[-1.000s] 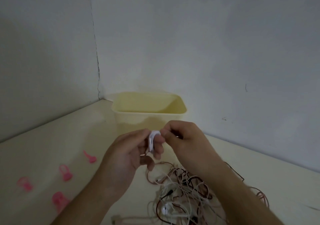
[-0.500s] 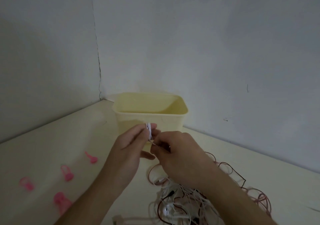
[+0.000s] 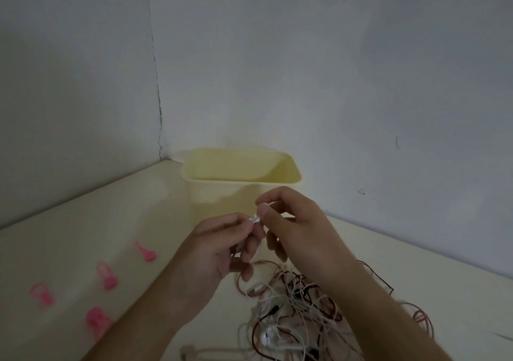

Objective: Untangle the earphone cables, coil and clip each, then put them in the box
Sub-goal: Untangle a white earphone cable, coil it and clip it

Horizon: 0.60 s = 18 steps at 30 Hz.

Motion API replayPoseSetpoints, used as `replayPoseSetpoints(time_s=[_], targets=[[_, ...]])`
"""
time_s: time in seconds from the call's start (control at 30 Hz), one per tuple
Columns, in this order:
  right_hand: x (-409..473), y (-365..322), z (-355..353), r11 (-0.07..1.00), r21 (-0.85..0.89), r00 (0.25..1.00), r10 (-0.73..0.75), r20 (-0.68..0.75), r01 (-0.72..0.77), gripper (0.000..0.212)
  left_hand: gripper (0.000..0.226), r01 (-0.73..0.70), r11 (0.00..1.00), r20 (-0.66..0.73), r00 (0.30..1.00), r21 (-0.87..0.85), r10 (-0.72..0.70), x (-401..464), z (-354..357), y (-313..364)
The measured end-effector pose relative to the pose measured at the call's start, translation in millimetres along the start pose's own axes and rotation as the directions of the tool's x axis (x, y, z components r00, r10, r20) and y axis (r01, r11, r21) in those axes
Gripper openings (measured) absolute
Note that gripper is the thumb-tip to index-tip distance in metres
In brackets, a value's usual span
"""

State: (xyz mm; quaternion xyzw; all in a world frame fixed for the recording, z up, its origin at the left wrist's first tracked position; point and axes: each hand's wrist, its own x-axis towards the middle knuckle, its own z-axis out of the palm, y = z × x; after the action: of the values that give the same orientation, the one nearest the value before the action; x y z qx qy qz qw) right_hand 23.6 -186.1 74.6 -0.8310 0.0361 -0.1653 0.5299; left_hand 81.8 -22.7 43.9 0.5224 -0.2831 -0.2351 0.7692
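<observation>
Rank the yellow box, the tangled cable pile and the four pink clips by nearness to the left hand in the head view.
From the left hand:
1. Tangled cable pile, just below-right.
2. Yellow box, behind it.
3. Pink clips, far left on the table.

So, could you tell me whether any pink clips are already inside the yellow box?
No, the four pink clips lie on the table, left of the yellow box.

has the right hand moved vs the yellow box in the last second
Yes. The right hand, pinching the white coiled cable, dipped below the pale yellow plastic box's front wall, then rose back near its rim.
</observation>
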Motion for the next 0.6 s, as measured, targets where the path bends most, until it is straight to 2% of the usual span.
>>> replayPoseSetpoints(time_s=[0.17,0.27,0.33,0.47,0.6], targets=[[0,-1,-4,0.965,0.24,0.986,0.068,0.153,-0.103,0.016,0.023,-0.027,0.998,-0.029,0.999,-0.055,0.026,0,-4,2],[1,1,-8,0.941,0.307,0.974,0.079,0.211,-0.143,0.015,0.022,-0.024,0.997,-0.007,1.0,-0.072,0.024,-1,-7,6],[1,2,-9,0.933,0.324,0.96,0.067,0.273,-0.158,0.012,0.022,-0.011,0.998,0.027,1.0,-0.064,0.012,-3,-7,7],[0,3,-9,0.949,0.289,0.943,0.027,0.332,-0.129,0.025,0.019,-0.004,1.0,0.067,0.998,-0.025,0.006,-4,-6,7],[-1,-1,-10,0.97,0.231,0.942,-0.011,0.336,-0.071,0.013,0.017,-0.009,1.0,0.067,0.998,-0.013,0.01,-2,-7,6]])
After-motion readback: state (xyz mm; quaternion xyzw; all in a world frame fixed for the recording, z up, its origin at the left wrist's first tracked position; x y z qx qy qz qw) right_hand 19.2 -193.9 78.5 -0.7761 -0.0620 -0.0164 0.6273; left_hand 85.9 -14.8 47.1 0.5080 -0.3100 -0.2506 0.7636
